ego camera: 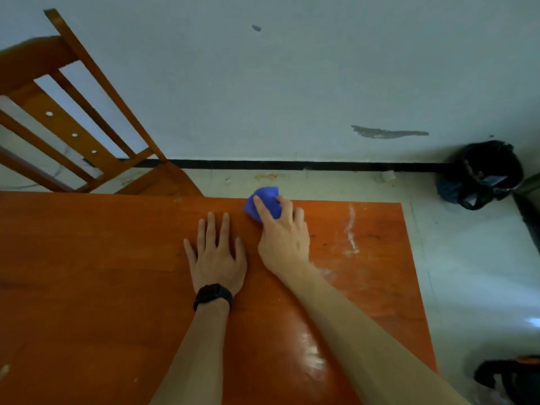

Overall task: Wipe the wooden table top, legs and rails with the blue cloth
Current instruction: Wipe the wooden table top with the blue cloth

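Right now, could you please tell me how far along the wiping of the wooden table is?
Done: unclear; only a glossy patch near the front of the orange wooden table top hints at wiping. In hand: the right hand grips the crumpled blue cloth at the far edge; the left hand rests flat on the top. Left: whitish streaks on the right side; legs and rails out of view.

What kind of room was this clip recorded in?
Probably a plain, sparsely furnished room in a home or dormitory, perhaps a dining corner: a wooden table, a slatted wooden chair, a scuffed painted wall and a black-bagged bin on the floor.
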Demonstrator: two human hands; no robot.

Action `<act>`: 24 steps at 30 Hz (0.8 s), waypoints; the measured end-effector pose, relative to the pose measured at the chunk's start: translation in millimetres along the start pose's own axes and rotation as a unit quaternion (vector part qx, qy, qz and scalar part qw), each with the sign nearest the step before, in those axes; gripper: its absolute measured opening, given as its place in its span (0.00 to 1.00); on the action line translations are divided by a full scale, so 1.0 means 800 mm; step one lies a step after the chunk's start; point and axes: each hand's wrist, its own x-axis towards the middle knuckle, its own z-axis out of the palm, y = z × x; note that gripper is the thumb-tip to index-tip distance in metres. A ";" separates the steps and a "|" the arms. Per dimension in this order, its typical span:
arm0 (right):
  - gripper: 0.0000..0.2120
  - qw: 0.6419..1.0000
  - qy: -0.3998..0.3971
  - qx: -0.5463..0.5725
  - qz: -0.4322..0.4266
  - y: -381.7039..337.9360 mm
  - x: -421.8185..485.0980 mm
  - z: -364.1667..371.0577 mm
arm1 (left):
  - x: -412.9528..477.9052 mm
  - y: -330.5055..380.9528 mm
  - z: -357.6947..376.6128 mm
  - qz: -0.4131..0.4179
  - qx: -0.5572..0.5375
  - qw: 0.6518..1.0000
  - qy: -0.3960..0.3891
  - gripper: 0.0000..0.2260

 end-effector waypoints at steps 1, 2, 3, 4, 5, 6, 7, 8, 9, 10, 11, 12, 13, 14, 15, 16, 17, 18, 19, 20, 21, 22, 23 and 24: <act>0.34 0.999 -0.036 -0.002 -0.006 -0.005 0.000 0.005 | 0.001 0.001 0.000 -0.001 0.004 1.000 0.001 0.28; 0.34 0.999 -0.046 -0.002 -0.006 0.001 0.002 0.006 | 0.002 0.002 0.000 -0.005 0.007 1.000 0.000 0.28; 0.34 0.999 -0.034 -0.007 -0.003 0.014 0.005 0.005 | 0.003 0.002 -0.001 -0.006 0.010 1.000 0.000 0.27; 0.33 1.000 -0.018 -0.015 0.012 0.035 0.008 0.002 | 0.004 0.002 0.000 -0.002 0.011 1.000 0.001 0.27; 0.33 0.999 -0.004 -0.020 0.039 0.059 0.010 -0.004 | 0.004 0.003 -0.001 0.013 0.012 1.000 0.002 0.27; 0.32 0.997 0.012 -0.025 0.073 0.086 0.013 -0.013 | 0.005 0.003 -0.001 0.042 0.013 0.999 0.000 0.26; 0.32 0.993 0.029 -0.034 0.111 0.116 0.015 -0.021 | 0.005 0.003 -0.001 0.076 0.015 0.997 -0.001 0.26; 0.32 0.986 0.045 -0.043 0.152 0.147 0.015 -0.030 | 0.005 0.003 0.000 0.101 0.015 0.995 -0.002 0.26; 0.32 0.978 0.058 -0.042 0.196 0.175 0.014 -0.039 | 0.005 0.003 0.001 0.113 0.014 0.994 -0.002 0.26; 0.31 0.967 0.072 -0.031 0.241 0.197 0.011 -0.048 | 0.006 0.003 0.001 0.113 0.012 0.994 -0.002 0.26; 0.31 0.956 0.084 -0.014 0.281 0.213 0.008 -0.054 | 0.007 0.004 0.001 0.107 0.010 0.994 -0.003 0.26; 0.31 0.946 0.096 0.004 0.309 0.220 0.006 -0.057 | 0.007 0.004 0.001 0.103 0.012 0.995 -0.004 0.26; 0.30 0.943 0.107 0.014 0.315 0.216 0.005 -0.058 | 0.007 0.004 0.000 0.100 0.015 0.995 -0.008 0.26; 0.29 0.949 0.119 0.015 0.293 0.204 0.003 -0.057 | 0.008 0.005 -0.001 0.099 0.018 0.995 -0.012 0.26; 0.28 0.960 0.124 0.014 0.249 0.184 0.002 -0.055 | 0.008 0.006 -0.002 0.099 0.020 0.995 -0.014 0.26; 0.28 0.973 0.119 0.013 0.196 0.161 0.001 -0.050 | 0.008 0.006 -0.003 0.100 0.020 0.995 -0.015 0.27; 0.28 0.985 0.101 0.006 0.137 0.137 -0.002 -0.041 | 0.008 0.007 -0.004 0.100 0.019 0.995 -0.016 0.27; 0.29 0.994 0.068 -0.001 0.085 0.118 -0.005 -0.032 | 0.007 0.007 -0.005 0.099 0.018 0.995 -0.017 0.27; 0.30 0.998 0.032 -0.008 0.056 0.107 -0.010 -0.025 | 0.007 0.007 -0.005 0.099 0.017 0.995 -0.018 0.27; 0.30 0.998 0.014 -0.014 0.055 0.109 -0.013 -0.023 | 0.008 0.007 -0.005 0.098 0.018 0.995 -0.018 0.27; 0.30 0.996 0.022 -0.018 0.080 0.124 -0.016 -0.025 | 0.008 0.007 -0.005 0.099 0.018 0.995 -0.018 0.27; 0.30 0.990 0.045 -0.020 0.129 0.144 -0.022 -0.028 | 0.008 0.007 -0.004 0.100 0.019 0.995 -0.017 0.27; 0.30 0.980 0.071 -0.025 0.186 0.167 -0.029 -0.034 | 0.008 0.007 -0.004 0.101 0.017 0.995 -0.016 0.27; 0.31 0.964 0.094 -0.031 0.245 0.192 -0.034 -0.041 | 0.007 0.007 -0.004 0.102 0.014 0.995 -0.015 0.27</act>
